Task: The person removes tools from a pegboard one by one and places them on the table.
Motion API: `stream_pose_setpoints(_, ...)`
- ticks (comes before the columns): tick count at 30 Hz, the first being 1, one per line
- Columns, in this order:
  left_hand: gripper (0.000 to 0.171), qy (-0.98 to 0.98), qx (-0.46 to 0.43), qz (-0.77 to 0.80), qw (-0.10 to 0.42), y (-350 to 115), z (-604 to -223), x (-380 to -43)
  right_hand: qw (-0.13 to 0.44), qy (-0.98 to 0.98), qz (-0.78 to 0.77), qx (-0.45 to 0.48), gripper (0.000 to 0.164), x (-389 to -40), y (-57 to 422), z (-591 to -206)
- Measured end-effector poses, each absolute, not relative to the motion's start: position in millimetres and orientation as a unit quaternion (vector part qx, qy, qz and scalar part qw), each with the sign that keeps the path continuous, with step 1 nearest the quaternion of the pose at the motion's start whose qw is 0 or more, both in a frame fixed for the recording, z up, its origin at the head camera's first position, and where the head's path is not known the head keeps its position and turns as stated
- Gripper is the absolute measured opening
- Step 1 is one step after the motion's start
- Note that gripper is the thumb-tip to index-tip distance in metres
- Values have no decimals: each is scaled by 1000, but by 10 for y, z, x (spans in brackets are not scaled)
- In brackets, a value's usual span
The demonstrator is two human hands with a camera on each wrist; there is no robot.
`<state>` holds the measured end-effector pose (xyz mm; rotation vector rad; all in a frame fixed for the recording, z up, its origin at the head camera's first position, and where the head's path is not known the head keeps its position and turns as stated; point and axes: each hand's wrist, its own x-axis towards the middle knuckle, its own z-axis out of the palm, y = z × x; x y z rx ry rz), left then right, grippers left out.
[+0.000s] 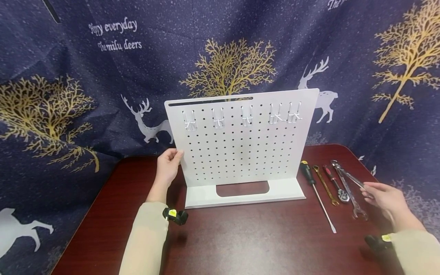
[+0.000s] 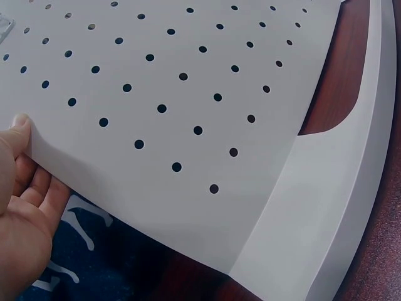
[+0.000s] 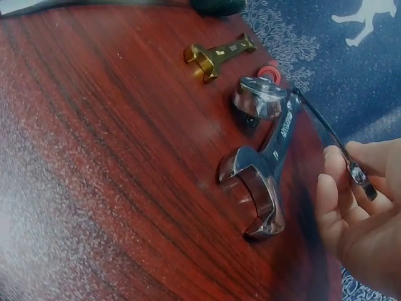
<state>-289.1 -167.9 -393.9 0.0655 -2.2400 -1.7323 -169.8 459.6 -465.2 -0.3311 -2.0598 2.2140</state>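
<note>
A white pegboard [image 1: 240,152] stands upright on its flat base in the head view. My left hand [image 1: 167,164] pinches its left edge, thumb on the front face and fingers behind. At the right, my right hand [image 1: 386,196] holds one end of a slim silver wrench [image 1: 354,178], raised at a slant, its far end over the ring end of a larger chrome wrench [image 1: 347,189]. In the right wrist view, the held wrench [image 3: 324,124] sits between thumb and fingers, and the chrome wrench's open jaw lies below on the table.
Left of the chrome wrench lie a red-handled ratchet [image 1: 331,177], a gold wrench [image 1: 324,183] and a long screwdriver [image 1: 317,194]. Several wire hooks [image 1: 246,114] hang along the board's upper part. A dark patterned cloth [image 1: 154,68] hangs behind the reddish-brown table [image 1: 247,236].
</note>
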Motion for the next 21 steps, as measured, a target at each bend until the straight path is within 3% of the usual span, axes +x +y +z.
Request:
stream_pose_setpoints(18,29,-779,24,-607,154,-1682,-3948,-2905,72,-767,607,-195,38,-1693,4483,-4542)
stream_pose_setpoints(21,28,-781,24,-606,152,-1682,-3944,-2907,71,-784,582,-206,32,-1688,4482,-4520)
